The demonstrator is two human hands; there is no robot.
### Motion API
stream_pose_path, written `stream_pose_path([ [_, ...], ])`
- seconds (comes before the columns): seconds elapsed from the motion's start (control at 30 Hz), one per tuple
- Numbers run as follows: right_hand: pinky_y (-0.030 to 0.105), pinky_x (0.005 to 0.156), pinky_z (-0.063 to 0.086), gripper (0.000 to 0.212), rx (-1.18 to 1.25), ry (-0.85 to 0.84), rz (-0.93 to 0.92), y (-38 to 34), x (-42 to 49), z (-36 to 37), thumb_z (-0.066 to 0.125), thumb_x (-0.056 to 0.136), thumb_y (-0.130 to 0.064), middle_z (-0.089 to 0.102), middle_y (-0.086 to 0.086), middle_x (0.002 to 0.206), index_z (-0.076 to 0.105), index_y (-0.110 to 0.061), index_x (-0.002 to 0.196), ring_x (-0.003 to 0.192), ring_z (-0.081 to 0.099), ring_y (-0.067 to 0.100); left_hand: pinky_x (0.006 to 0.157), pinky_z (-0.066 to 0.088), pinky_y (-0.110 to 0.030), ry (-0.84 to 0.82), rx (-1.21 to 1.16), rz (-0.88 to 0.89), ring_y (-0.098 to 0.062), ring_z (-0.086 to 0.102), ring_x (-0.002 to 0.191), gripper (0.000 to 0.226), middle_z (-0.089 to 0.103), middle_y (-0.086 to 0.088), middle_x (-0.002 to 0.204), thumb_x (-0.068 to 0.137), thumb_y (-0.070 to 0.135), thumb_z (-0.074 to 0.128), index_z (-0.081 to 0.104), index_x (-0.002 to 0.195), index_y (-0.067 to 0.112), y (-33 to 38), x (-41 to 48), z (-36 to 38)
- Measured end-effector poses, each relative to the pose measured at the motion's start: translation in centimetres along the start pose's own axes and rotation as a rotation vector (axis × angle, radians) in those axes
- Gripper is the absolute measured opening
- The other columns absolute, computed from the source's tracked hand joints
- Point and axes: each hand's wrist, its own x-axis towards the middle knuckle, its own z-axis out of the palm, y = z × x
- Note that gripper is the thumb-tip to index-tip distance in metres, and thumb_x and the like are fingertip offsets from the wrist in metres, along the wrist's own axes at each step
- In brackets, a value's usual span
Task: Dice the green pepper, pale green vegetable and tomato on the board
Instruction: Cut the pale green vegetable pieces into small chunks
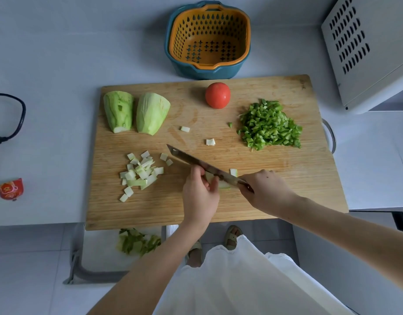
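On the wooden cutting board (275, 187), my right hand (267, 193) grips the handle of a cleaver (196, 161) whose blade points up-left. My left hand (199, 194) pinches a small pale green vegetable piece (224, 184) under the blade. A loose pile of pale green dice (140, 172) lies to the left. Two large peeled pale green vegetable chunks (136, 112) stand at the board's far left. The whole tomato (217, 95) sits at the back middle. Diced green pepper (269, 126) is heaped at the right.
An orange strainer inside a blue bowl (208, 39) stands behind the board. A grey vented appliance (368, 48) is at the right, a black cable (16, 119) and a red packet (10, 189) at the left. Green peelings (139, 243) lie in a bin below the counter edge.
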Motion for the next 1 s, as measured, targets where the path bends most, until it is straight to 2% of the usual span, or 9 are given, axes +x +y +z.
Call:
stream_pose_path([
  [0.1, 0.026, 0.044, 0.023, 0.027, 0.031, 0.014, 0.026, -0.1, -0.2, 0.1, 0.037, 0.097, -0.022, 0.040, -0.003, 0.055, 0.053, -0.013, 0.076, 0.048, 0.034, 0.017, 0.057, 0.041, -0.020, -0.049, 0.009, -0.083, -0.015, 0.060, 0.071, 0.024, 0.061, 0.002, 0.081, 0.084, 0.021, 0.066, 0.050, 0.100, 0.013, 1.2, 0.3, 0.0],
  [0.2, 0.026, 0.043, 0.024, 0.029, 0.061, 0.015, 0.073, -0.2, -0.5, 0.1, 0.037, 0.097, -0.023, 0.038, -0.005, 0.054, 0.046, -0.016, 0.070, 0.046, 0.033, 0.014, 0.055, 0.040, -0.017, -0.105, 0.024, -0.152, -0.014, 0.058, 0.073, 0.021, 0.060, 0.005, 0.080, 0.080, 0.017, 0.068, 0.051, 0.091, 0.013, 1.9, 1.6, -0.7],
  [0.3, 0.028, 0.044, 0.027, 0.030, 0.104, 0.009, 0.124, -0.1, -0.6, 0.2, 0.038, 0.097, -0.023, 0.041, -0.004, 0.055, 0.043, -0.019, 0.067, 0.050, 0.040, 0.018, 0.060, 0.040, -0.022, -0.152, 0.205, -0.073, -0.017, 0.060, 0.076, 0.017, 0.061, 0.001, 0.083, 0.078, 0.012, 0.066, 0.055, 0.091, 0.011, 1.9, 2.7, -1.6],
  [0.43, 0.027, 0.042, 0.026, 0.039, 0.119, 0.004, 0.137, -0.6, -0.8, 0.0, 0.039, 0.097, -0.023, 0.040, -0.004, 0.055, 0.032, -0.024, 0.058, 0.047, 0.036, 0.016, 0.063, 0.037, -0.021, -0.220, 0.351, 0.057, -0.018, 0.058, 0.081, 0.020, 0.059, -0.001, 0.090, 0.084, 0.018, 0.065, 0.056, 0.100, 0.009, 2.0, 3.1, -2.5],
  [0.57, 0.026, 0.042, 0.024, 0.037, 0.098, 0.026, 0.141, -1.5, -1.7, -0.7, 0.036, 0.097, -0.024, 0.040, -0.004, 0.055, 0.031, -0.025, 0.060, 0.046, 0.035, 0.015, 0.055, 0.028, -0.016, -0.139, 0.332, 0.143, -0.013, 0.047, 0.069, 0.007, 0.053, -0.003, 0.084, 0.088, 0.013, 0.059, 0.052, 0.090, 0.011, 1.5, 2.6, -2.7],
  [0.73, 0.027, 0.043, 0.023, 0.026, 0.100, 0.041, 0.122, -2.4, -2.2, -1.2, 0.035, 0.097, -0.025, 0.038, -0.004, 0.057, 0.041, -0.018, 0.073, 0.047, 0.033, 0.015, 0.061, 0.037, -0.006, -0.127, 0.202, 0.133, -0.011, 0.052, 0.073, 0.011, 0.059, 0.001, 0.078, 0.085, 0.002, 0.059, 0.059, 0.078, 0.010, 0.7, 2.5, -2.3],
  [0.8, 0.027, 0.043, 0.021, 0.024, 0.075, 0.037, 0.110, -2.8, -2.1, -1.2, 0.034, 0.097, -0.025, 0.036, -0.004, 0.056, 0.041, -0.018, 0.076, 0.046, 0.031, 0.014, 0.066, 0.048, -0.014, -0.117, 0.127, 0.121, -0.016, 0.059, 0.071, 0.014, 0.057, 0.006, 0.073, 0.084, 0.001, 0.061, 0.059, 0.076, 0.012, 0.4, 2.4, -2.3],
  [0.87, 0.026, 0.042, 0.020, 0.023, 0.039, 0.042, 0.104, -3.0, -2.1, -1.0, 0.033, 0.098, -0.025, 0.035, -0.004, 0.056, 0.041, -0.018, 0.078, 0.045, 0.029, 0.014, 0.064, 0.056, -0.036, -0.129, 0.089, 0.104, -0.020, 0.065, 0.069, 0.015, 0.060, 0.005, 0.072, 0.084, 0.003, 0.063, 0.059, 0.075, 0.015, 0.2, 2.5, -2.4],
  [1.0, 0.027, 0.042, 0.019, 0.022, 0.002, 0.055, 0.109, -3.3, -2.3, -0.6, 0.031, 0.098, -0.025, 0.034, -0.004, 0.056, 0.043, -0.019, 0.081, 0.045, 0.028, 0.014, 0.062, 0.056, -0.038, -0.145, 0.096, 0.093, -0.018, 0.066, 0.064, 0.016, 0.065, 0.000, 0.072, 0.084, 0.006, 0.064, 0.058, 0.074, 0.017, 0.1, 2.7, -2.5],
])
